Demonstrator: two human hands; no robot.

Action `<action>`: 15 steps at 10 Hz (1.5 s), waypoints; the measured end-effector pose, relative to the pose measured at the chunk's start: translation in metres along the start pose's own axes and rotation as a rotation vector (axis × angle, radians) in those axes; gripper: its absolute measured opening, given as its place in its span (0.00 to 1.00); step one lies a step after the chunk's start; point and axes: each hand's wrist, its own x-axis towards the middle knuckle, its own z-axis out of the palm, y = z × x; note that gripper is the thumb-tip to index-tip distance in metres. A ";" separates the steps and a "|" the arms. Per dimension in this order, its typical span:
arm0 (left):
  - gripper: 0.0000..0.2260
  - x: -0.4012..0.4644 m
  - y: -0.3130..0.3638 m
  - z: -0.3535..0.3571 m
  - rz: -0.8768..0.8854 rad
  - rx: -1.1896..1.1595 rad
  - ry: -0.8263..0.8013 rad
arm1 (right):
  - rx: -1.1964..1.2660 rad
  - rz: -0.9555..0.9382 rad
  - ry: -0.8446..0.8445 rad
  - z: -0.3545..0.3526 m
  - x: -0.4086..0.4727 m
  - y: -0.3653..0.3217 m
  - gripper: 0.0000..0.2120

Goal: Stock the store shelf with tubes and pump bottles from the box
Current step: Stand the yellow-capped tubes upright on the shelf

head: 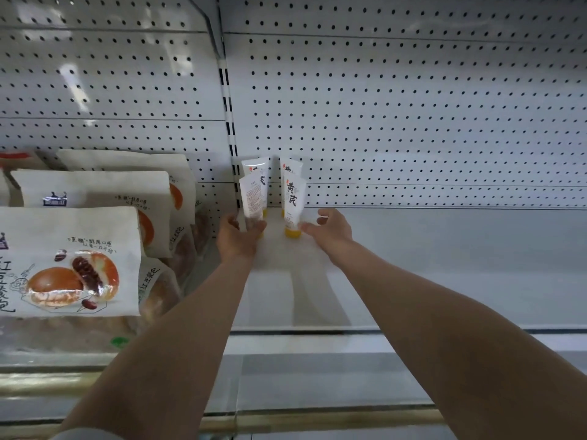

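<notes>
- White pegboard back panel (413,106) rises behind a pale grey shelf (444,274); I see both arms reaching in from below.
- Four white tubes stand cap-down near the back left corner of the shelf, in two short rows of two.
- Back left tube (254,168) and back right tube (290,168) stand just in front of the pegboard, each partly hidden by the tube ahead of it.
- Front left tube (252,198) shows small print on its face; my left hand (236,239) holds it at the lower end, fingers curled round it and covering the cap.
- Front right tube (294,201) carries large dark characters and stands on a yellow cap (292,232), which rests on the shelf.
- My right hand (330,228) is just beside that cap, fingers loosely spread and relaxed; fingertips reach toward the cap, but I cannot tell whether they touch it.
- Left bay, beyond the slotted upright (230,122): bread bags (73,258) stacked in rows, white packs printed with a bun picture; rolls show through the clear lower part of the nearest bag.
- Box: not in view.
</notes>
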 end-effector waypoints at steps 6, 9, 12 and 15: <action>0.29 -0.267 0.079 0.138 0.159 -0.132 -0.059 | 0.170 0.059 0.310 -0.263 -0.096 0.096 0.24; 0.27 -0.466 0.074 0.267 0.156 -0.109 -0.444 | 0.190 0.193 0.577 -0.453 -0.190 0.218 0.21; 0.26 -0.606 0.020 0.370 0.167 0.089 -0.845 | 0.227 0.543 0.850 -0.574 -0.281 0.371 0.19; 0.24 -0.694 -0.064 0.495 -0.014 0.397 -1.201 | 0.501 0.832 0.935 -0.628 -0.315 0.511 0.10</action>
